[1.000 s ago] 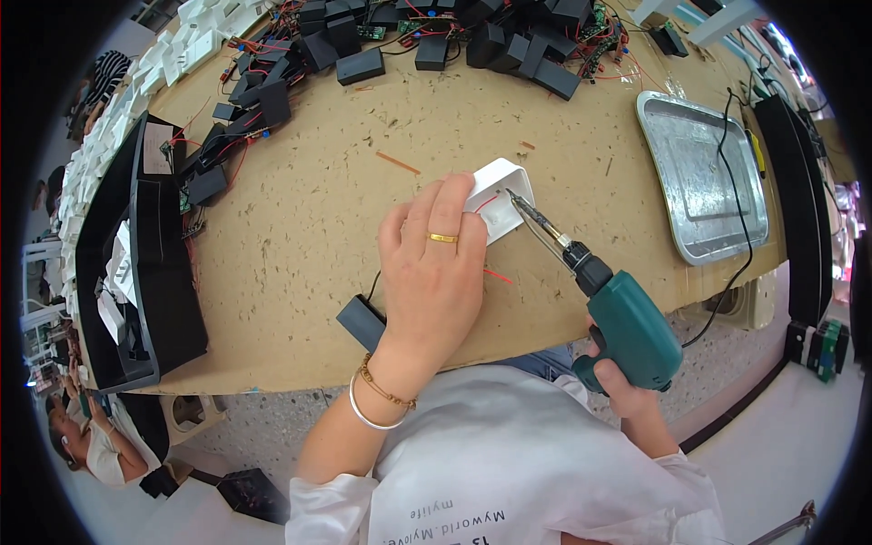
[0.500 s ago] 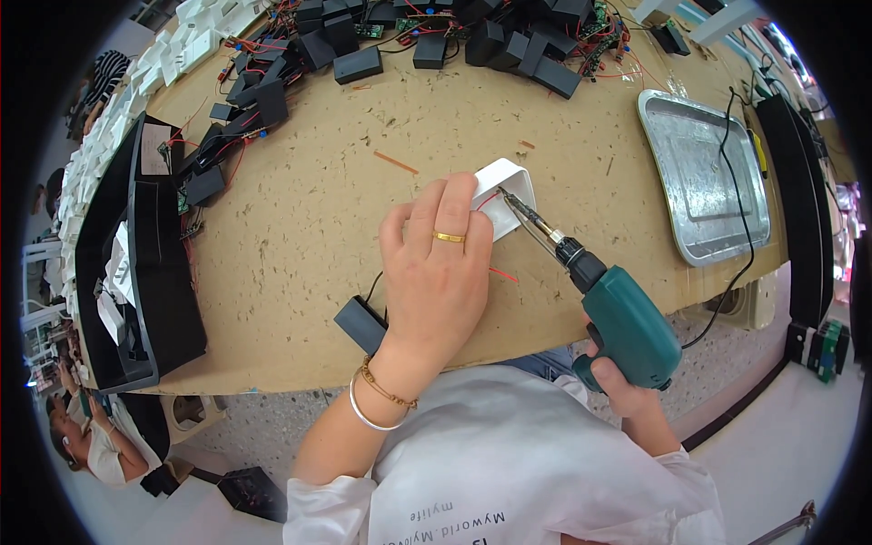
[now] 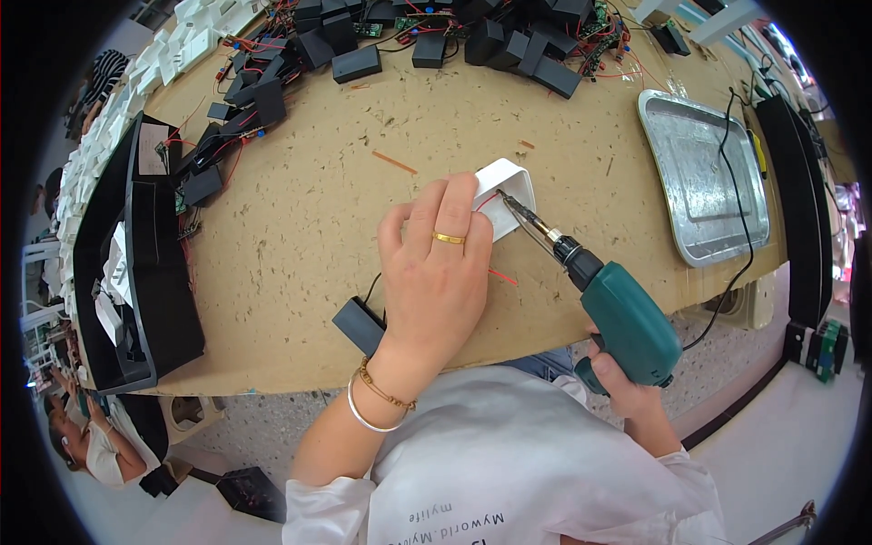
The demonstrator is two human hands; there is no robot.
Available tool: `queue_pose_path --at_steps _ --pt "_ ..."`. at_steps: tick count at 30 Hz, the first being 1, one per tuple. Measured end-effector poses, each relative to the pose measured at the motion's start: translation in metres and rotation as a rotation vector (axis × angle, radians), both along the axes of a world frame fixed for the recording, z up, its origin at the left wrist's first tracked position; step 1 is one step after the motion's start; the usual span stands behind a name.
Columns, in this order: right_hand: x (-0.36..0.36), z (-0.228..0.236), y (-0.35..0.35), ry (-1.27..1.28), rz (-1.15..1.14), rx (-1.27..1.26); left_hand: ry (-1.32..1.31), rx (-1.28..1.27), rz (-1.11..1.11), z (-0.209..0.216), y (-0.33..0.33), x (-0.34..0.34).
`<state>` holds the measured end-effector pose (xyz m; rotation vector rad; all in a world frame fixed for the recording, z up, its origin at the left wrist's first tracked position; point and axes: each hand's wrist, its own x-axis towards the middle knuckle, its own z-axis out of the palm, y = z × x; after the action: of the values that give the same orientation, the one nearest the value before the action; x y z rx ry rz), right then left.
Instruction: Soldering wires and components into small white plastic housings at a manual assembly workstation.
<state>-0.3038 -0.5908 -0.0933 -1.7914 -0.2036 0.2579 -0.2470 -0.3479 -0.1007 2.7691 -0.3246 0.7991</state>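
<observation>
My left hand point(image 3: 434, 250) is closed over a white plastic housing point(image 3: 505, 169), fingers wrapped on its left side and pressing it to the table. A red wire point(image 3: 502, 276) comes out from under the hand, and a thin red wire also shows inside the housing. In my right hand point(image 3: 622, 381) is a green soldering gun point(image 3: 631, 322), held by its handle. Its metal tip reaches into the housing's open side; whether it touches the wire is too small to tell. A black box point(image 3: 359, 325) with a black lead lies beside my left wrist.
Black boxes with circuit boards and red wires point(image 3: 359, 64) are heaped along the far side. A metal tray point(image 3: 718, 245) lies at right, crossed by the gun's black cord point(image 3: 740, 272). A black bin point(image 3: 168, 272) holding white parts stands left. White housings point(image 3: 186, 45) line the far left.
</observation>
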Motion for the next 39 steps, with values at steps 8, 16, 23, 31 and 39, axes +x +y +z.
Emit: queue_pose_path --at_steps 8,16,23,31,39 --pt "0.002 0.004 0.005 0.052 -0.015 0.028 0.002 0.013 -0.005 -0.002 0.001 0.000" --pt "0.001 0.000 0.004 0.003 -0.001 -0.010 0.002 -0.010 0.000 0.001 -0.001 0.000" --pt "0.000 0.002 0.005 0.050 -0.010 -0.016 0.004 -0.013 0.000 0.002 0.000 0.000" --pt "0.001 -0.002 0.002 0.069 -0.006 0.101 0.006 -0.007 -0.002 0.002 -0.001 0.001" --pt "-0.005 -0.013 -0.005 -0.015 -0.023 0.181 0.004 -0.005 -0.004 0.004 0.001 0.000"
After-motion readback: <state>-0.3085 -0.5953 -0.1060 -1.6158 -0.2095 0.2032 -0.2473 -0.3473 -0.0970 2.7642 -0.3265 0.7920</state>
